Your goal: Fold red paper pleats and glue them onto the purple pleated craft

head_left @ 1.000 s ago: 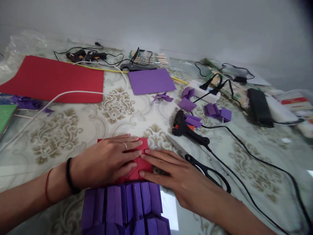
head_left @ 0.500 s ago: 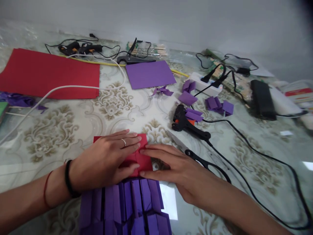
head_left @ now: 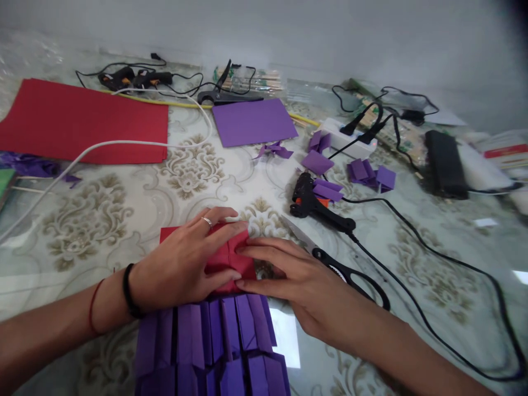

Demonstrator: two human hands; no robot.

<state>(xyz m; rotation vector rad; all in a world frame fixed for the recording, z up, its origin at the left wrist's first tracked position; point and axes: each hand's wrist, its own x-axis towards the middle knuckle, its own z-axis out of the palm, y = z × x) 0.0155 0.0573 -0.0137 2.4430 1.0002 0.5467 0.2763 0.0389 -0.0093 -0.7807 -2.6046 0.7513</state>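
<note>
A small red folded paper [head_left: 219, 260] lies on the table in front of me, with a crease line running down its right part. Spread across its left and upper part is my left hand [head_left: 179, 267], fingers stretched out and thumb apart, covering much of the sheet. From the right, my right hand [head_left: 303, 280] rests its extended fingertips and thumb on the paper's right side. Just below, touching or nearly touching the red sheet, are rows of folded purple paper strips [head_left: 212, 335]. Beside my right hand lie scissors [head_left: 330, 264], partly behind my wrist.
A black glue gun [head_left: 322, 206] with a long cord lies right of centre, among purple paper pieces [head_left: 365, 173]. Farther back are a white power strip [head_left: 348, 138], a purple sheet [head_left: 256, 124], red sheets [head_left: 86, 124] and more glue guns [head_left: 136, 80]. A white cable [head_left: 124, 143] crosses the left.
My left hand has shifted slightly right, its fingers lifting and bending a little toward the paper's upper right edge. My right hand stays nearly in place.
</note>
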